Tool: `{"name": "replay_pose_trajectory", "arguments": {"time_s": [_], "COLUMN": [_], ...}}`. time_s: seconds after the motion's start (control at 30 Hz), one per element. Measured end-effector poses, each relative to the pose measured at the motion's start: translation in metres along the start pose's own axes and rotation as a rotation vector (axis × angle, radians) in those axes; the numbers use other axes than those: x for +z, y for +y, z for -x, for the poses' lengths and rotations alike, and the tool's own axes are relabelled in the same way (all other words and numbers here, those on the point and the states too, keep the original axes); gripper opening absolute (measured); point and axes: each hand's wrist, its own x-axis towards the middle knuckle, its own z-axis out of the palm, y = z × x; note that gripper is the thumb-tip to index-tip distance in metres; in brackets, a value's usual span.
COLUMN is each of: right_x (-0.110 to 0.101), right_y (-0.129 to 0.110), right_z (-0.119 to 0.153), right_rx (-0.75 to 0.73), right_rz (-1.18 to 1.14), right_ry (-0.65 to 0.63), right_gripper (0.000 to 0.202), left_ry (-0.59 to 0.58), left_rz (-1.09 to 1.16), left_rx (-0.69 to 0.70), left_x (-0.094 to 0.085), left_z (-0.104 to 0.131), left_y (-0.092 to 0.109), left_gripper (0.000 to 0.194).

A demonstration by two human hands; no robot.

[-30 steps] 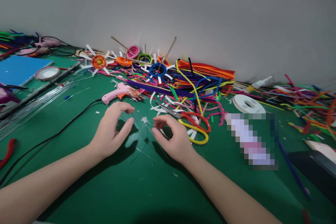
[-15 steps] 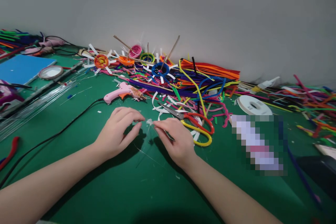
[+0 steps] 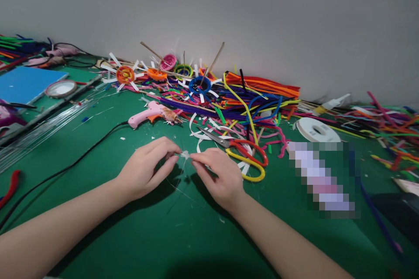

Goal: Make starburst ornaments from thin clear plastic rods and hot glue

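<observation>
Between my hands is a small whitish, see-through lump (image 3: 185, 154) with thin clear strands reaching out and down from it. The thumb and index finger of my right hand (image 3: 218, 176) pinch its right side. My left hand (image 3: 147, 168) is at its left side, the fingers curled and the tips drawn together on what looks like a clear strand. Just beyond my right hand lie scissors (image 3: 225, 143) with one red and one yellow handle. A pink glue gun (image 3: 152, 113) rests beyond my left hand, its black cord running toward the lower left.
Along the wall lies a pile of coloured pipe cleaners (image 3: 262, 87), with small coloured cups (image 3: 199, 86) bearing white strips. A white spool (image 3: 317, 130) is at the right. Clear strands (image 3: 55, 124), a tape roll (image 3: 61, 89) and a blue board (image 3: 29, 83) are at the left.
My left fingertips have come in to the lump's left side and closed together. The lump has shifted slightly down. My right hand keeps its pinch.
</observation>
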Motion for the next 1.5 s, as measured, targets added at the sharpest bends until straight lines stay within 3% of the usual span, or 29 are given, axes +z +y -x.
{"name": "replay_pose_trajectory", "arguments": {"time_s": [0.33,0.5,0.67,0.8,1.07,1.3,1.5], "right_x": [-0.003,-0.004,-0.007,-0.010,-0.013,-0.010,-0.011], "right_y": [-0.004,-0.009,-0.017,-0.024,-0.027,-0.030,-0.031], "right_z": [0.001,0.000,-0.005,-0.011,-0.014,-0.014,-0.015], "right_rx": [-0.028,-0.039,-0.071,-0.099,-0.101,-0.071,-0.077], "right_rz": [-0.010,-0.006,-0.021,-0.031,-0.036,-0.027,-0.013], "right_ry": [-0.009,-0.012,-0.012,-0.046,-0.070,-0.023,-0.032], "right_gripper": [0.024,0.020,0.018,0.018,0.016,0.013,0.013], "left_ry": [0.033,0.058,0.112,0.158,0.109,0.273,0.262], "left_rz": [-0.015,0.053,0.119,0.185,0.131,0.180,0.176], "left_rx": [0.021,0.130,0.126,0.121,0.188,0.179,0.214], "left_x": [-0.001,-0.003,-0.006,-0.007,-0.011,-0.008,-0.011], "left_z": [0.004,0.006,0.004,0.003,0.001,-0.001,-0.002], "left_y": [0.001,0.004,0.012,0.016,0.017,0.015,0.017], "left_gripper": [0.010,0.022,0.029,0.023,0.018,0.026,0.020]}}
